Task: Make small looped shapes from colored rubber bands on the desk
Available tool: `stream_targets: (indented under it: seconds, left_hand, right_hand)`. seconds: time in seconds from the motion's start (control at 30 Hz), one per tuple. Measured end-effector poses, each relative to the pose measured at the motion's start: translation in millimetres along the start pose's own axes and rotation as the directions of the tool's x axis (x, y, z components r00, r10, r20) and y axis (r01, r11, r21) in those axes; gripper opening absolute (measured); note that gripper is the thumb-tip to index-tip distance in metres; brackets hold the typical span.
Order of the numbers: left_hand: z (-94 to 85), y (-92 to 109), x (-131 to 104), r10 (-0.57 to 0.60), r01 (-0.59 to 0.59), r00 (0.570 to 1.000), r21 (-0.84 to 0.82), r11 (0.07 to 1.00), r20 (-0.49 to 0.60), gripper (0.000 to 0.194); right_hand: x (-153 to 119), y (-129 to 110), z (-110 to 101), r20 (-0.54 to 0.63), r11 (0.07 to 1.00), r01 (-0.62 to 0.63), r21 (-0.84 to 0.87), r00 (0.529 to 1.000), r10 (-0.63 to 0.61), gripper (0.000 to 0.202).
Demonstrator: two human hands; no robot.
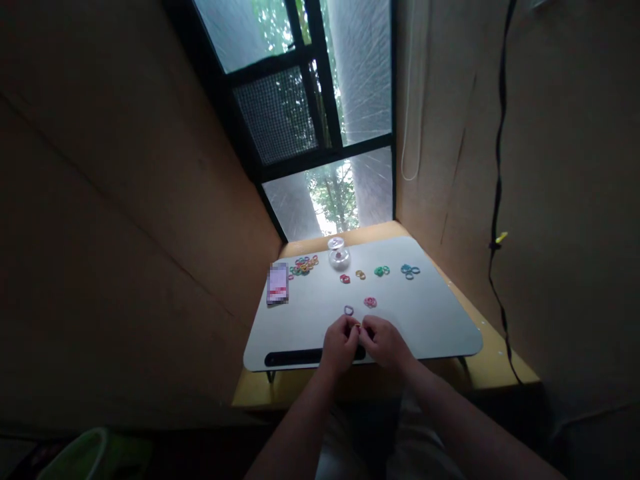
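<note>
My left hand [340, 343] and my right hand [384, 341] meet over the front of the white lap table, fingertips pinched together. Between them shows a small yellow band [358, 325], which looks like a hair tie; the fingers cover most of it. Just beyond my fingers lies a single purple hair tie [349, 310], with a pink group [370, 302] to its right. Farther back, small groups run in a row: red [345, 279], yellow-orange [361, 274], green [382, 271] and blue [410, 271].
A mixed pile of hair ties [303, 267] lies at the back left, beside a blurred phone-like rectangle [277, 283]. A clear round container [339, 255] stands at the back. The white lap table [310, 327] has a dark front slot [293, 359]. Walls and a window enclose the space.
</note>
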State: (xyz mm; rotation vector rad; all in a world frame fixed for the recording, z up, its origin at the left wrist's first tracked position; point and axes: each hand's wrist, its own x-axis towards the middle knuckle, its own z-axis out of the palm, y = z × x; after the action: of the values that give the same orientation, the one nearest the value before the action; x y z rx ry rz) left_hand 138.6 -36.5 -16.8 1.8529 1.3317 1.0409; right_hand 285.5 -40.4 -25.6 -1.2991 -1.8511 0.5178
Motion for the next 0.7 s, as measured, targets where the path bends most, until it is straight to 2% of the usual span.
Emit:
stream_targets:
  seconds: [0.7]
  left_hand:
    - [-4.3, 5.8, -2.7, 0.014, -0.015, 1.0, 0.046, 0.999, 0.018, 0.013]
  right_hand:
    - [-1.5, -1.2, 1.4, 0.022, 0.999, -0.009, -0.039, 1.0, 0.01, 0.02]
